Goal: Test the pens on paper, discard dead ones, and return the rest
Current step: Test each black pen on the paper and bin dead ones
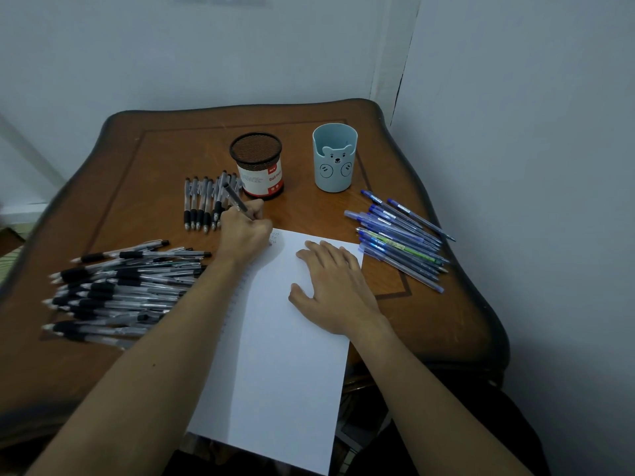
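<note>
A white sheet of paper point(275, 355) lies on the brown wooden table point(130, 159). My left hand point(245, 230) grips a black-grip pen point(235, 198) with its tip at the paper's top left corner, beside a few small scribbles point(275, 237). My right hand point(335, 286) lies flat on the paper with fingers spread. A big pile of black-grip pens point(120, 286) lies at the left. A smaller row of black-grip pens point(206, 204) lies behind my left hand. Several blue pens point(402, 238) lie at the right.
A black mesh pen cup point(257, 164) with a red and white label and a light blue bear cup point(335, 158) stand at the back of the table. Walls close in behind and on the right. The paper overhangs the table's near edge.
</note>
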Available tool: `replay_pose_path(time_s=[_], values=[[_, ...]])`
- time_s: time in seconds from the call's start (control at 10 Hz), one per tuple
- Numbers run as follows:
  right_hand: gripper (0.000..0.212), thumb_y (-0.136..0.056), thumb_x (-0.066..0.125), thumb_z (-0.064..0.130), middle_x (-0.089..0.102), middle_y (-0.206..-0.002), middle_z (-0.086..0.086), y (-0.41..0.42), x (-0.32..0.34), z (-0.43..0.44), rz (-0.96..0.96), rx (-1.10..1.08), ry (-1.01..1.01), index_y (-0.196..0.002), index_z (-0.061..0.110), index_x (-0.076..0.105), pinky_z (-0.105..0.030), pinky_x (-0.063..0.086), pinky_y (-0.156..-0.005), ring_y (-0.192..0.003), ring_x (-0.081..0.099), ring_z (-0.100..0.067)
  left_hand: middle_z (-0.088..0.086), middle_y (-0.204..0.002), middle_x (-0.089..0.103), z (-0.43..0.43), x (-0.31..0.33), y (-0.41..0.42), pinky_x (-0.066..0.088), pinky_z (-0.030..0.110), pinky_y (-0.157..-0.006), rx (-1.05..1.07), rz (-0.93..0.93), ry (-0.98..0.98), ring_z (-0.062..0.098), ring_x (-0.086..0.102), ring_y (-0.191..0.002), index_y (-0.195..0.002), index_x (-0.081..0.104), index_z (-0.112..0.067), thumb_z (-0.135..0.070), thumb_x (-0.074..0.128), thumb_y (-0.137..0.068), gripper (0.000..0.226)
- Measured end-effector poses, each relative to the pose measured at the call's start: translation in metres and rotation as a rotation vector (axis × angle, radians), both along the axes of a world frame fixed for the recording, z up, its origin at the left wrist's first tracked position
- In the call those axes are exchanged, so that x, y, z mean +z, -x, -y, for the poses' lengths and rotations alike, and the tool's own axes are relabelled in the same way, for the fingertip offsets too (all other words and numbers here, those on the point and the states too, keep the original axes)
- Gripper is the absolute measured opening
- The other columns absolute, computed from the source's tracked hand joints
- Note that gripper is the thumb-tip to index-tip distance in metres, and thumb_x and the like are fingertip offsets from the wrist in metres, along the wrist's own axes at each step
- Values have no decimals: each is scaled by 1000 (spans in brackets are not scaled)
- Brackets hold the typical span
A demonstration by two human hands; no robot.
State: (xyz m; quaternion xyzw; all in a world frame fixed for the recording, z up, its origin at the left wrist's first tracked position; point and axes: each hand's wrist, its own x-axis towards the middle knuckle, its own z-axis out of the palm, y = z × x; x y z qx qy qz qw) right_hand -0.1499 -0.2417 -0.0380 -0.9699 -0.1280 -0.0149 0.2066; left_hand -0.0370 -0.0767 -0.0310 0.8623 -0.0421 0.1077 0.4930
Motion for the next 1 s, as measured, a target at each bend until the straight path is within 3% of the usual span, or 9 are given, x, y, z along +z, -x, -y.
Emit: replay_pose_path(time_s=[0.1, 0.4, 0.6, 0.8, 0.9, 1.0], values=[[62, -97, 42, 50, 27, -163, 1, -1, 0, 0, -1, 1, 6, -151, 22, 36, -39, 5, -123, -151, 15, -16, 7, -54, 33, -1, -3, -2, 28, 27, -56, -21, -3, -8, 14, 31, -56, -55, 34, -6, 16, 49, -73, 32], [62, -97, 41, 50, 26, -163, 1, 0, 0, 1, -3, 2, 6, -151, 22, 36, -39, 5, -123, -151, 16, -16, 4, -53, 33, -1, -2, -1, 28, 26, -54, -44, -2, 13, 7, 30, -51, -53, 32, -13, 16, 49, -71, 39], [62, -96, 42, 49, 28, -162, 1, 0, 0, 0, 5, 1, -1, -151, 21, 37, -39, 6, -123, -150, 17, -16, 10, -55, 35, -3, -4, -3, 29, 30, -56, -44, -39, 30, 20, 34, -57, -54, 34, -9, 15, 50, -69, 33], [62, -96, 41, 49, 28, -162, 1, 0, 0, 0, 3, 4, -3, -151, 22, 37, -39, 5, -123, -150, 16, -15, 6, -54, 33, -2, -2, -2, 27, 29, -56, -54, -45, 14, 14, 31, -56, -54, 32, -12, 15, 49, -70, 36], [61, -96, 41, 49, 28, -162, 1, 0, 0, 0, 4, 4, 0, -151, 21, 37, -40, 6, -123, -150, 17, -16, 9, -57, 36, -4, -1, -2, 31, 29, -57, -34, -70, 69, 20, 36, -59, -56, 34, -7, 15, 50, -70, 30], [61, -96, 42, 49, 29, -161, 0, 1, 1, 0, 10, 0, 3, -150, 21, 37, -40, 6, -123, -150, 17, -16, 4, -58, 46, -10, 0, -3, 39, 32, -59, -6, -115, 196, 22, 43, -60, -57, 45, -17, 5, 53, -72, 27]])
